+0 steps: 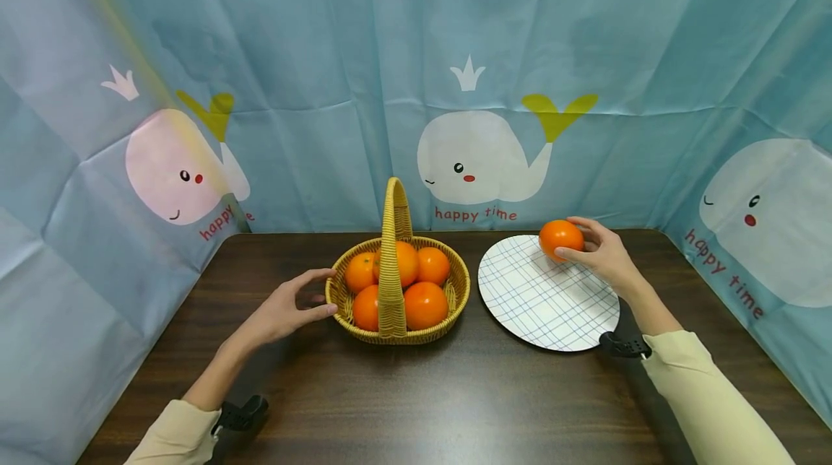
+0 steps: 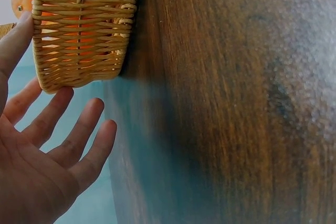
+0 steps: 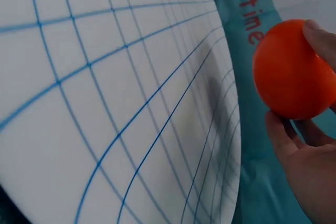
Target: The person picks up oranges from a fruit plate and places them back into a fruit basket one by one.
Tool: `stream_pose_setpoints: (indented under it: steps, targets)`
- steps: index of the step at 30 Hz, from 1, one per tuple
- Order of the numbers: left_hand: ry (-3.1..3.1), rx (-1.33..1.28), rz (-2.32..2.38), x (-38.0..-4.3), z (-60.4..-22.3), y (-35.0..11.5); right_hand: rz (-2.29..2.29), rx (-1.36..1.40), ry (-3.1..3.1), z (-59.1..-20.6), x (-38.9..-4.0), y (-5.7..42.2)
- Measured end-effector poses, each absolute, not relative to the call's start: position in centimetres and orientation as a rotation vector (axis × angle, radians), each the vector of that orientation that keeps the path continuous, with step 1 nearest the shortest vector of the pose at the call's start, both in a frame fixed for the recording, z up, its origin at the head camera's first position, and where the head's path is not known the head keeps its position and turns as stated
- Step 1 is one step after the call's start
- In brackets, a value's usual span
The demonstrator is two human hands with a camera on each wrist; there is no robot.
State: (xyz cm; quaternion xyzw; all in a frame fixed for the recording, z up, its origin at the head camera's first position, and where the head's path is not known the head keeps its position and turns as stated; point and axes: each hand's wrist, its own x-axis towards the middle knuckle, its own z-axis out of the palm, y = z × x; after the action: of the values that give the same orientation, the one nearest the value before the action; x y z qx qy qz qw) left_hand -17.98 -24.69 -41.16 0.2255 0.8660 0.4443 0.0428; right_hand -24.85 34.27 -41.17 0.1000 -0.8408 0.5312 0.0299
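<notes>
On the table stands a yellow wicker basket (image 1: pixel 386 337) with a tall handle, holding several oranges (image 1: pixel 425 305). My left hand (image 1: pixel 286 310) is at the basket's left end, its fingers spread. In the left wrist view the thumb and fingertips of this hand (image 2: pixel 52 166) touch the woven side and rim (image 2: pixel 84 40). My right hand (image 1: pixel 607 255) pinches one orange (image 1: pixel 560 237) between thumb and fingers over the far part of a round white plate (image 1: pixel 546 306) with blue grid lines. In the right wrist view this orange (image 3: pixel 291 72) appears raised off the plate.
The dark wooden table (image 1: pixel 416 393) reaches back to a light blue curtain (image 1: pixel 312 39) printed with whales, which also hangs along both sides. The plate lies right of the basket, with a strip of table between them.
</notes>
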Motion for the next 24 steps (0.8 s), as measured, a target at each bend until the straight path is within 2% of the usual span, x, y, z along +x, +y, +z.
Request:
stream_pose_setpoints:
  steps: [24]
  targets:
    - [2.635,0.684,1.377,-18.0,-41.3,-24.7,1.769,0.637,-2.487,-38.9,-23.9,26.9]
